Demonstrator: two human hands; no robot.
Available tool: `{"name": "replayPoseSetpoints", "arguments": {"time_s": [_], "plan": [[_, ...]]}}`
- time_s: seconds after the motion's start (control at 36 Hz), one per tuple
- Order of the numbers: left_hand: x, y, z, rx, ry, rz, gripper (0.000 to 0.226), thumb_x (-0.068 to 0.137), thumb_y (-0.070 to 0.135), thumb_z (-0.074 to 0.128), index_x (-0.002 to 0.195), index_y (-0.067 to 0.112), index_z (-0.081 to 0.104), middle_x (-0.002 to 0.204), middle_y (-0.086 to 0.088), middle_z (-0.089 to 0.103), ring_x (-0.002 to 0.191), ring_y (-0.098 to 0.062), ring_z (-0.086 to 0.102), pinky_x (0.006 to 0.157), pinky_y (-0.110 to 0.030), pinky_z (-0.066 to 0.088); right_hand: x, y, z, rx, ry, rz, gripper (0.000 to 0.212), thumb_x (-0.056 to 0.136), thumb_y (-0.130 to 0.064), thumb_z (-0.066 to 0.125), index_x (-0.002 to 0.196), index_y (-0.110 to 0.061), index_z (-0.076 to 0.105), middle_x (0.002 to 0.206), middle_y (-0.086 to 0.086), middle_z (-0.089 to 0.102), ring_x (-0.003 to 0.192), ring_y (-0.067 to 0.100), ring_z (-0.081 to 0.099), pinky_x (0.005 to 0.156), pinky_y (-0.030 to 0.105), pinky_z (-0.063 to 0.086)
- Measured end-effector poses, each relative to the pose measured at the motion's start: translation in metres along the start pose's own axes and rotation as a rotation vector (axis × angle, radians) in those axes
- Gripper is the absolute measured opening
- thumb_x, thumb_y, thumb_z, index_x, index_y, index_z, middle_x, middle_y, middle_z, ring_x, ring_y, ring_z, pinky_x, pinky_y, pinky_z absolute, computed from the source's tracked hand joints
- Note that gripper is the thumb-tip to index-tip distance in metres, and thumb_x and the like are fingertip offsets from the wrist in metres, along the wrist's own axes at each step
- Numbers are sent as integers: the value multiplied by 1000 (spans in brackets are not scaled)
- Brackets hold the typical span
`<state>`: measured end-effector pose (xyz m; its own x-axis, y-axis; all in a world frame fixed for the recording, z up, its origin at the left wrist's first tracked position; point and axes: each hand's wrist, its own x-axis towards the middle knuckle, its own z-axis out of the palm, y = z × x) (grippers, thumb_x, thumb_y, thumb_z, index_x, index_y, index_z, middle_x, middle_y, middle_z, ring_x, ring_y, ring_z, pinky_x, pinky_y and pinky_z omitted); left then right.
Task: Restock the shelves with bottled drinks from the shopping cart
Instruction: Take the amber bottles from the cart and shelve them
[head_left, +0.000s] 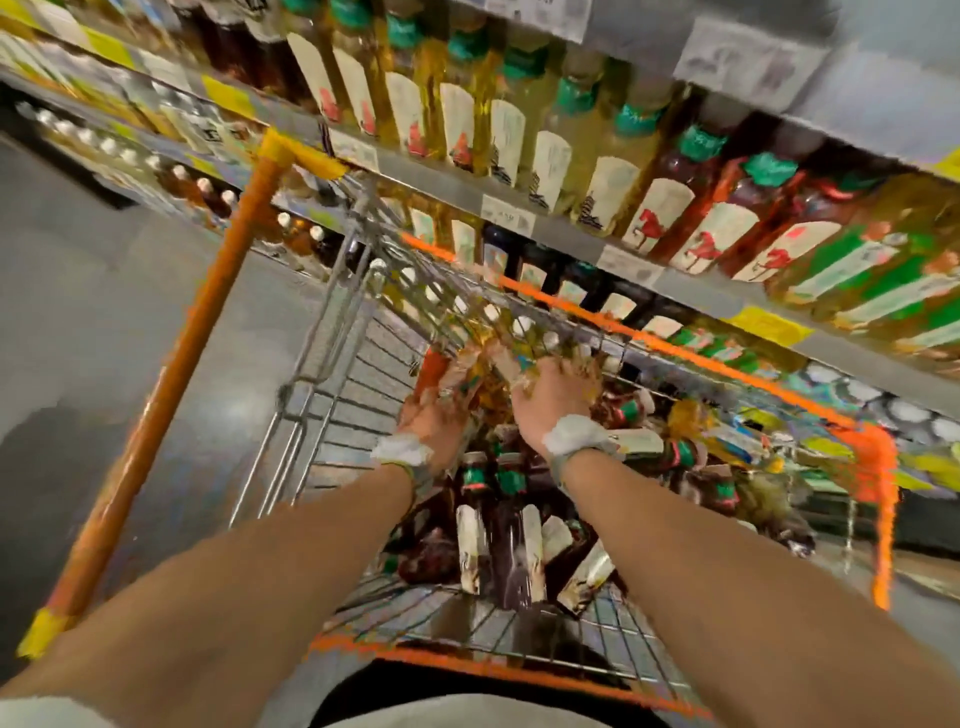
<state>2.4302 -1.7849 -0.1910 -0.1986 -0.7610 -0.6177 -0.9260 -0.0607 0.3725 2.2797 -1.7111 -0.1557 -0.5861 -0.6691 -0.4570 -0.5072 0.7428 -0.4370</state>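
1. The shelves (457, 189): grey tiers sweeping across the view from 10 o'clock to 3 o'clock, with white price tags (506, 213) and yellow labels on their rims.
2. The floor (104, 322): grey, at 9 o'clock, left of the cart.
3. The shopping cart (332, 410): a wire basket with orange trim, from centre to 6 o'clock, close beside the shelves. Its orange bar (171, 395) runs from 7 o'clock up to 11 o'clock.
4. The shelf bottles (511, 130): upright rows with teal caps and pale labels, holding pale yellow drink at 12 o'clock and red-brown at 2 o'clock.
5. The cart bottles (506, 525): dark drinks with teal neck bands, lying heaped in the cart basket from centre toward 3 o'clock.
6. My left grip (434, 410): reached into the far end of the cart, at 11 o'clock of the heap, among amber bottles. The fingers are blurred, so I cannot tell whether they are spread or pinching.
7. My right grip (550, 397): near the left, at 12 o'clock of the heap. Its fingers are blurred too, so I cannot tell its state either.
8. The left wristband (400, 449) and the right wristband (576, 434): white, one at each wrist.
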Motion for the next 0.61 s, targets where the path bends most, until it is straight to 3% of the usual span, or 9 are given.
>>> {"name": "replayPoseSetpoints", "arguments": {"time_s": [0.08, 0.19, 0.28, 0.33, 0.44, 0.5, 0.56, 0.61], "plan": [[-1, -1, 1, 34, -31, 4, 48, 92, 33, 54, 137, 20, 41, 136, -9, 40, 126, -35, 43, 102, -44, 43, 15, 0, 15, -12, -34, 16, 50, 100, -38, 51, 139, -8, 42, 141, 15, 44, 133, 36, 41, 104, 47, 44], [9, 8, 7, 28, -25, -82, 59, 92, 41, 59, 142, 17, 38, 145, -10, 39, 135, -34, 39, 107, -45, 41, 30, 11, 36, -51, -65, 47, 56, 101, -39, 50, 147, -11, 34, 149, 16, 38, 134, 37, 42, 105, 46, 42], [16, 21, 9, 76, -70, -182, 78, 91, 61, 56, 148, 13, 32, 151, -10, 37, 137, -32, 41, 107, -43, 38, 31, 14, 47, -102, -68, 61, 54, 97, -43, 54, 137, -10, 36, 140, 17, 45, 122, 39, 51, 99, 46, 45], [21, 22, 12, 142, -101, -172, 79, 91, 67, 52, 146, 13, 34, 150, -11, 37, 137, -30, 42, 104, -40, 39, 30, 10, 49, -143, -59, 72, 55, 94, -45, 59, 130, -10, 36, 132, 16, 51, 117, 38, 53, 95, 45, 44], [40, 23, 22, 196, -225, -183, 82, 93, 70, 34, 156, 20, 19, 159, -13, 25, 146, -30, 29, 113, -39, 29, 42, 11, 51, -97, -125, 123, 71, 87, -47, 69, 131, -7, 31, 140, 18, 38, 118, 40, 51, 89, 45, 45], [45, 28, 29, 148, -204, -241, 89, 95, 66, 43, 159, 15, 7, 158, -15, 30, 144, -32, 34, 114, -43, 31, 49, 14, 56, -33, -157, 129, 79, 85, -46, 73, 135, -6, 29, 144, 20, 30, 110, 41, 57, 80, 42, 50], [46, 32, 32, 125, -111, -235, 85, 97, 53, 53, 157, 8, 12, 153, -21, 37, 138, -38, 41, 110, -47, 35, 52, 17, 60, -4, -154, 104, 80, 86, -46, 73, 139, -6, 30, 146, 20, 25, 104, 39, 61, 77, 42, 54], [44, 36, 34, 138, -90, -235, 85, 99, 52, 51, 158, 6, 10, 155, -24, 33, 140, -39, 38, 111, -48, 32, 53, 22, 62, 12, -155, 98, 75, 89, -48, 69, 140, -6, 33, 147, 18, 23, 103, 38, 62, 79, 43, 55]]}}
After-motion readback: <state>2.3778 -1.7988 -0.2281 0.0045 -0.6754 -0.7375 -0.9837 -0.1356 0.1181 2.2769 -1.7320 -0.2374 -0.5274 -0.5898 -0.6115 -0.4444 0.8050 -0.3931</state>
